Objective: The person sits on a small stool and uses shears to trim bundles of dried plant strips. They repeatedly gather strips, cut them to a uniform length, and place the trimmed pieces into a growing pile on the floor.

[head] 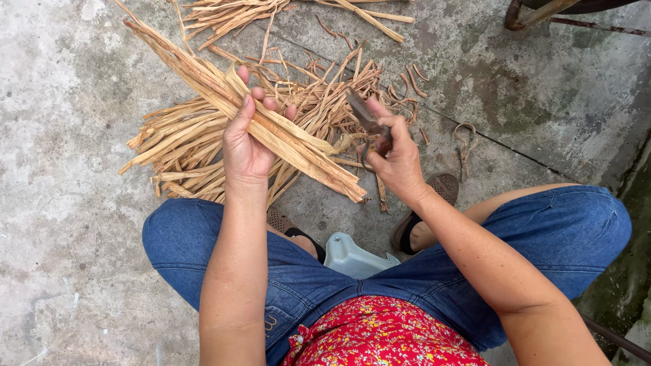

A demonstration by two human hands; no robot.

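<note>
While gripped in the left hand [245, 146], bundle of dried strips [271, 129] slants from upper left down to lower right, cut ends pointing toward right hand [397, 159]. Right hand clenched around small knife [366, 116], just beside those ends, above strip pile [183, 146] on concrete floor [68, 203].

The left hand [245, 146] gripped a bundle of long tan fibre strips [224, 95] that ran diagonally from the upper left of the frame toward the centre. The right hand [397, 163] held a dark metal cutting tool [369, 122] just right of the bundle's lower end. A loose pile of similar strips [183, 146] lay on the concrete floor [68, 203] behind both hands. A pale plastic stool [352, 257] showed between the knees at lower centre.
</note>
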